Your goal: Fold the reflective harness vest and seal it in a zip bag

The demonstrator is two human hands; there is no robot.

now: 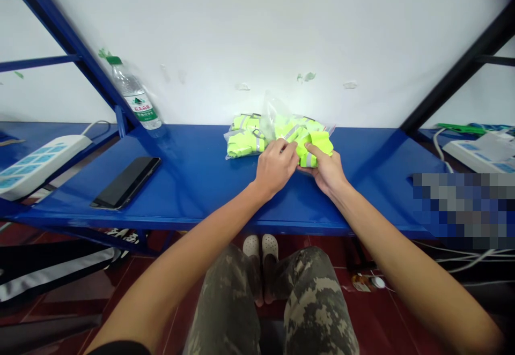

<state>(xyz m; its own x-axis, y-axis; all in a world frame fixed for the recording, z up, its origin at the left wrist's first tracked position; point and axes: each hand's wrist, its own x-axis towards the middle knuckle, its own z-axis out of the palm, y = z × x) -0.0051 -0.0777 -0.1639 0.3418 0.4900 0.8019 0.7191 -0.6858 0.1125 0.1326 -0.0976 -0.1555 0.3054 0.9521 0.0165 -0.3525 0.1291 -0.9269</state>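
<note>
neon yellow-green reflective vest [316, 148] sits folded on a blue steel shelf [193, 183], pinched near its edge by the right hand [325, 171], while the left hand [277, 167] has its fingers pressed together on the fabric just beside it. a clear plastic bag [277, 116] of more folded vests lies right behind; a black smartphone [125, 182] rests well left.

Shelf [193, 183]: glossy blue-painted metal. Folded vest [316, 146]: neon cloth, seemingly matt, reflective strips. Bag [276, 112]: thin clear plastic.
</note>
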